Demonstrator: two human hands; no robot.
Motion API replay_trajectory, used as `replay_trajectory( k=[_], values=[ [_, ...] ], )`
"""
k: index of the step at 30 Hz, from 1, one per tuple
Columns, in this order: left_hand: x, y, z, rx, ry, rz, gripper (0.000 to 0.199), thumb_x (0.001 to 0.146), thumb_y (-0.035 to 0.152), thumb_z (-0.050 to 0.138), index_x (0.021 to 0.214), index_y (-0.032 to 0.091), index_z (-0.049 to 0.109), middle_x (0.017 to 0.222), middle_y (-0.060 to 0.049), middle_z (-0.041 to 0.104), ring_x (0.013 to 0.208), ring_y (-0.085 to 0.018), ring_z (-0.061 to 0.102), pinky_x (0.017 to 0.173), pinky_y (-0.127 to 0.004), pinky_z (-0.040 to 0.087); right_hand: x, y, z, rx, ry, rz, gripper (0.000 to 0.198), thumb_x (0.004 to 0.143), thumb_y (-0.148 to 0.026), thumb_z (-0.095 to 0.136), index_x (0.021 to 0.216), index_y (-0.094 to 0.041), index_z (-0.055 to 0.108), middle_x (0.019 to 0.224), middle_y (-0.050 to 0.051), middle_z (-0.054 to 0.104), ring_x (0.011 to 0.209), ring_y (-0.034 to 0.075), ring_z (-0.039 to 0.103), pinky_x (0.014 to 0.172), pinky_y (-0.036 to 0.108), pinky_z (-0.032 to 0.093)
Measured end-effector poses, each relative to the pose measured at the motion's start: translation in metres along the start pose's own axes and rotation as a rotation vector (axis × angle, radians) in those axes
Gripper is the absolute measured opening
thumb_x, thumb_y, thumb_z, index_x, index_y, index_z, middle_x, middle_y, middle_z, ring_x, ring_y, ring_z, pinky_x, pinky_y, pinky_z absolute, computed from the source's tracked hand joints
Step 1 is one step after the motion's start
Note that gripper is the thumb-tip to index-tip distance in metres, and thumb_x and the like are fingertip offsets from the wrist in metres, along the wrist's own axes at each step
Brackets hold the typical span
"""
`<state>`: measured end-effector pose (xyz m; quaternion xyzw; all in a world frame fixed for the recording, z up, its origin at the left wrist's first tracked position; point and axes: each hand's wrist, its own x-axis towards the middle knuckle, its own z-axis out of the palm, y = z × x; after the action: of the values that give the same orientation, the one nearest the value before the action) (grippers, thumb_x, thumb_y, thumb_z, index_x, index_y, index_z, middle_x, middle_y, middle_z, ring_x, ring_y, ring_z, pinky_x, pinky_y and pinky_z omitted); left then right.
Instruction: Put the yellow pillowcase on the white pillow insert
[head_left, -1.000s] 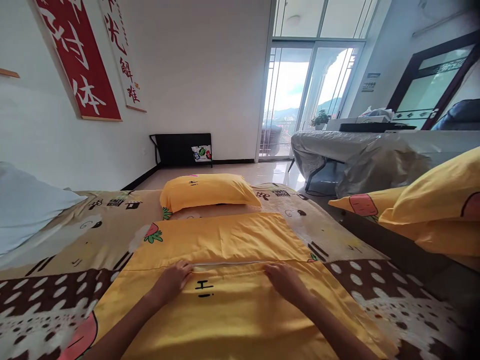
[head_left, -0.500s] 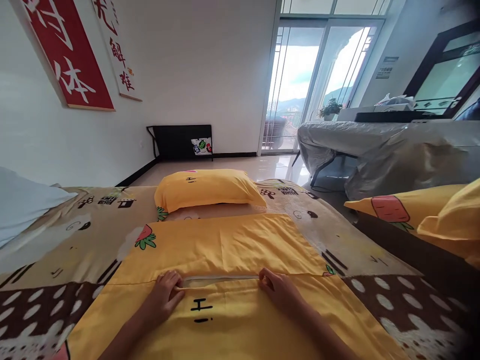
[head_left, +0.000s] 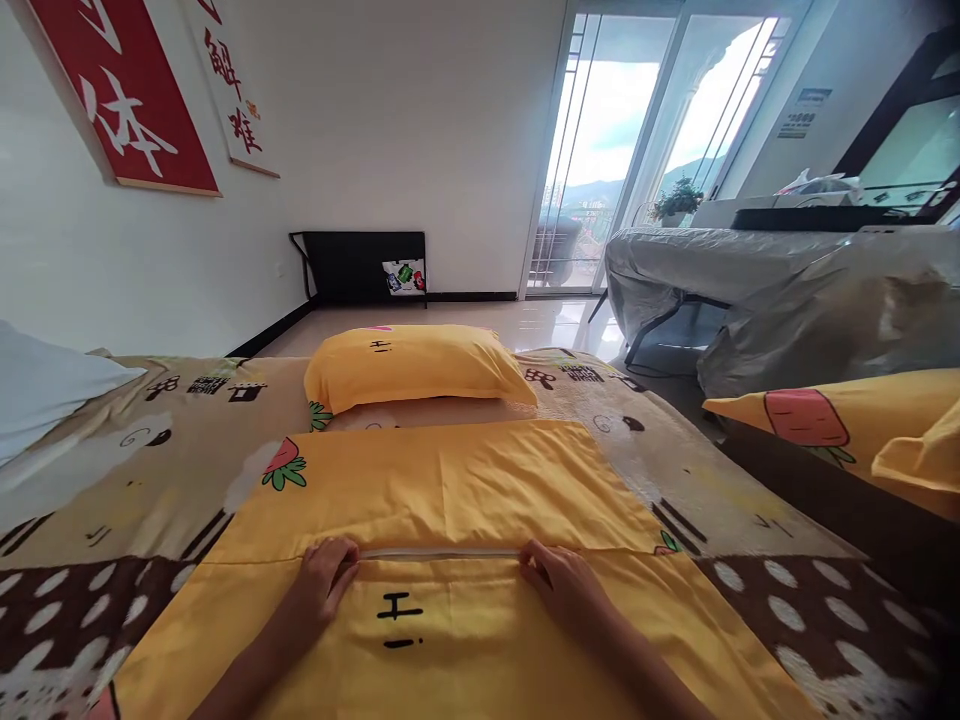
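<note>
A yellow pillowcase point(head_left: 480, 640) lies flat before me, printed with "Hi" and carrots at its sides. An opening with a pale inner edge runs across its middle. At the left end of that opening, my left hand point(head_left: 328, 578) is closed, thumb against fingers, on the fabric edge. My right hand point(head_left: 561, 582) pinches the same edge at the right end, its fingertips partly hidden by the hand. Just beyond the pillowcase rests a plump yellow pillow point(head_left: 420, 370), also printed with "Hi".
Beneath everything is a patterned brown-and-beige blanket point(head_left: 757, 495). White fabric point(head_left: 52, 390) lies at far left. More yellow bedding point(head_left: 885, 420) sits at right, past a dark gap. A plastic-covered table point(head_left: 675, 262) stands behind it, and a black panel point(head_left: 352, 265) leans by the wall.
The opening between my hands has narrowed as the near fabric edge moved up. My left thumb has drawn closer to its fingers. The view has tilted slightly downward.
</note>
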<state>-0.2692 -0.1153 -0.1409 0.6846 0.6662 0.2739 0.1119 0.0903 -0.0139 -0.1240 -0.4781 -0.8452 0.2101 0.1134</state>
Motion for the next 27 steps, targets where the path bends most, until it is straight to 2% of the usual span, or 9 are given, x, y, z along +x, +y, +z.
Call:
replay_trajectory(
  k=[3,8,15,18,21,23,25,27],
  values=[
    [0.000,-0.003,0.004,0.026,0.025,0.025,0.023,0.090,0.034,0.039,0.080,0.020,0.054,0.080,-0.005,0.060,0.076,-0.020,0.053,0.075,-0.034,0.040,0.000,0.001,0.003,-0.031,0.017,-0.013,0.019,0.087,-0.025,0.038,0.085,-0.021,0.056,0.081,0.004,0.068,0.078,0.020,0.062,0.070,0.027,0.040],
    [-0.003,-0.002,0.006,0.022,0.083,0.056,0.025,0.093,0.032,0.035,0.083,0.020,0.054,0.081,-0.005,0.059,0.078,-0.019,0.053,0.077,-0.034,0.039,-0.003,0.003,0.006,-0.050,0.130,-0.071,0.027,0.093,-0.029,0.030,0.084,-0.021,0.054,0.081,0.005,0.068,0.077,0.020,0.062,0.069,0.028,0.040],
    [-0.002,-0.012,0.014,0.073,0.115,0.116,0.028,0.096,0.031,0.032,0.091,0.021,0.058,0.088,-0.005,0.063,0.085,-0.020,0.056,0.078,-0.034,0.039,-0.003,0.004,0.012,-0.122,0.133,-0.103,0.028,0.095,-0.026,0.030,0.085,-0.021,0.055,0.083,0.006,0.068,0.079,0.020,0.062,0.071,0.028,0.040],
    [-0.001,-0.011,0.009,0.154,0.097,0.140,0.028,0.095,0.025,0.033,0.096,0.021,0.060,0.092,-0.005,0.065,0.088,-0.020,0.058,0.080,-0.035,0.040,-0.002,0.006,0.011,-0.154,0.150,-0.110,0.031,0.097,-0.027,0.029,0.086,-0.020,0.057,0.083,0.006,0.068,0.078,0.020,0.062,0.071,0.029,0.042],
    [-0.007,0.006,0.000,0.230,0.087,0.249,0.032,0.092,0.015,0.032,0.107,0.021,0.060,0.107,-0.007,0.065,0.104,-0.021,0.057,0.090,-0.037,0.041,-0.004,0.002,0.009,-0.188,0.222,-0.135,0.033,0.097,-0.025,0.029,0.090,-0.019,0.060,0.089,0.009,0.068,0.084,0.021,0.062,0.075,0.031,0.045],
    [-0.015,0.028,-0.001,0.238,0.020,0.354,0.037,0.093,0.014,0.032,0.120,0.023,0.055,0.123,-0.006,0.060,0.120,-0.020,0.051,0.100,-0.035,0.038,-0.010,-0.009,0.013,-0.211,0.287,-0.192,0.030,0.095,-0.024,0.034,0.102,-0.017,0.062,0.106,0.013,0.066,0.099,0.024,0.060,0.086,0.036,0.045],
    [-0.025,0.051,0.007,0.236,-0.103,0.444,0.045,0.094,0.017,0.032,0.137,0.027,0.042,0.138,-0.003,0.050,0.130,-0.017,0.042,0.106,-0.032,0.036,-0.018,-0.025,0.024,-0.222,0.281,-0.300,0.037,0.092,-0.028,0.043,0.124,-0.015,0.055,0.129,0.015,0.057,0.119,0.027,0.051,0.099,0.042,0.040],
    [-0.034,0.069,0.021,0.251,-0.188,0.505,0.058,0.094,0.022,0.036,0.149,0.027,0.018,0.148,-0.004,0.038,0.136,-0.019,0.036,0.108,-0.033,0.036,-0.028,-0.043,0.040,-0.206,0.189,-0.445,0.060,0.089,-0.035,0.050,0.143,-0.015,0.037,0.144,0.014,0.041,0.132,0.028,0.038,0.106,0.042,0.035]
  ],
)
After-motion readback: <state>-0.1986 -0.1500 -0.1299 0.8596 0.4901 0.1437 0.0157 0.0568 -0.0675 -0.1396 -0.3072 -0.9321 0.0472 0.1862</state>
